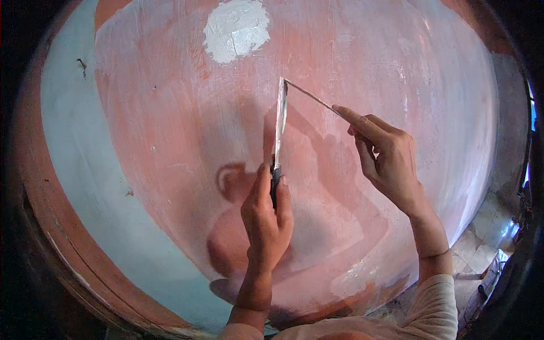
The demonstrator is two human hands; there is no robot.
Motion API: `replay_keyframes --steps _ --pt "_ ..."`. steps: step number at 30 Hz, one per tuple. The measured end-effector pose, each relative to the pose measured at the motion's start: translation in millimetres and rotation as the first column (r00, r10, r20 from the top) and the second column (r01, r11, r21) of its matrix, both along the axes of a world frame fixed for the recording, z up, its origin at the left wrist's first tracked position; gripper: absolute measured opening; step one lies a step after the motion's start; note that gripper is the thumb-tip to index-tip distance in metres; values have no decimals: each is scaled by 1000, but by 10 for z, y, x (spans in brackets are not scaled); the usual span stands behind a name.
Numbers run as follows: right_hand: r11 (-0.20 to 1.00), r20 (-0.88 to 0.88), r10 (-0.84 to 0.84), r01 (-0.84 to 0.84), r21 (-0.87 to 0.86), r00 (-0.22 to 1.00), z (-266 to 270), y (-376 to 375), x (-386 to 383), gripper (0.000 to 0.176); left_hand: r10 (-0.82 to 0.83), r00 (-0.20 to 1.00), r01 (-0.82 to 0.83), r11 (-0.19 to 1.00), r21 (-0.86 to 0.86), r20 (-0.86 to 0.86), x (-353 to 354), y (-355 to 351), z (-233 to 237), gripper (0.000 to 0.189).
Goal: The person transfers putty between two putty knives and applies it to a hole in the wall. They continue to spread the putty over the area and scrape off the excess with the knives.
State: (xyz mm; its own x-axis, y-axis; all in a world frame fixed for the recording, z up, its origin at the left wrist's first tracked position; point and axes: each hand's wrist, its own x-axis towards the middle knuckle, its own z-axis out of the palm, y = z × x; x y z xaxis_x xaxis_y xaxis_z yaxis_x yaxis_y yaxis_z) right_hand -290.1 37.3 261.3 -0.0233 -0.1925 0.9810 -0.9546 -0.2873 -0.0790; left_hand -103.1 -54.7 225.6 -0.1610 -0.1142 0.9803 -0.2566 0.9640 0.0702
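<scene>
My left hand (267, 218) is closed around the black handle of a putty knife (279, 124), held upright. Its blade is seen nearly edge-on and is smeared with white paste. My right hand (388, 150) pinches a thin flat scraper (311, 96), also seen almost edge-on, slanting up to the left. The scraper's far end meets the tip of the putty knife. Both tools are in front of a large curved pinkish surface (175, 124). Above them, a patch of white filler (237, 31) is on that surface.
A pale blue-green band (85, 153) curves down the left of the surface, bordered by a brown-orange edge (79, 249). Shadows of my arms and head fall across the pink area. Tiled floor (481, 258) shows at the lower right, with cluttered objects near the edge.
</scene>
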Motion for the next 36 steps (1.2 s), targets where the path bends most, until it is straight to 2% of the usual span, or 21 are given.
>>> replay_keyframes --steps 6,9,12,15,21,27,30,34,36 --pt "998 16 69 -69 -16 997 -46 -67 65 52 -90 996 91 994 62 -11 -33 -7 0 15" --pt "998 -7 52 -52 -37 999 -47 -50 91 52 -145 989 147 988 44 -40 -81 -65 -16 14" --pt "997 -15 40 -41 -64 999 -77 -76 74 51 -97 995 97 992 80 3 -67 46 22 16" --pt "999 -1 15 -15 -40 1000 -88 -51 92 51 -143 989 145 978 149 -25 -112 21 -22 20" --pt "990 3 -22 22 -138 1000 -42 -16 -34 51 -143 989 147 979 142 -42 -106 30 -15 24" --pt "998 9 -9 9 -62 1000 -49 44 51 50 -138 990 141 977 160 -32 -112 22 -37 21" --pt "1000 -60 15 -16 -14 998 -85 18 78 48 -66 997 69 991 119 -26 -83 69 26 22" --pt "993 -120 51 -38 110 991 -177 16 117 47 32 997 -39 995 -93 -72 -6 -31 103 22" --pt "988 -174 59 -32 152 983 -177 55 90 45 72 997 -76 991 -106 -33 68 -82 104 22"
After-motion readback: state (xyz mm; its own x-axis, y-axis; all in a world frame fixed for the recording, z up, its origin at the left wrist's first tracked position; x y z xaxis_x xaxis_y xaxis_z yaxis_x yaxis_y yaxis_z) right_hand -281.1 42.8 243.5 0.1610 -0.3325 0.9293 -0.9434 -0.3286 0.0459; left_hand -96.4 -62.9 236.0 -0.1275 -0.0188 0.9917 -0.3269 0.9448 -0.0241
